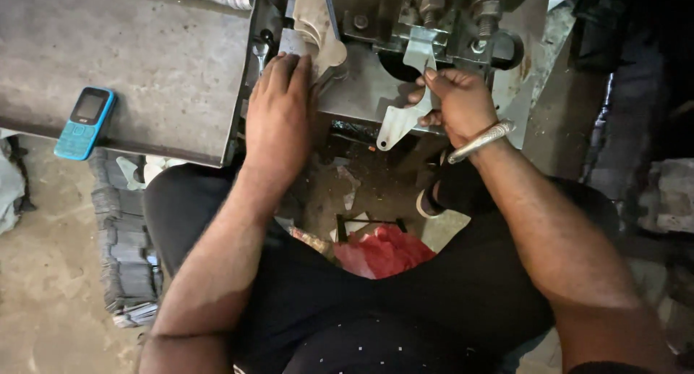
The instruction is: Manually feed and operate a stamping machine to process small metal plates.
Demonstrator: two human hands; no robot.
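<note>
Keep left hand point(278, 110), fingers together, flat on the card stack point(316, 23). Pinch the pale die-cut blank point(397, 124) firmly with right hand point(457, 103), clear of the press head point(434, 19).

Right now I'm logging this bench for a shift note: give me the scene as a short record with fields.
left hand: flat on pale cut pieces at the machine's edge
right hand: grips a pale shaped piece under the press part
wrist: metal bangle on the right
table: grey metal top carrying a blue phone
floor: red bag between the legs, stacked sheets at left
</note>
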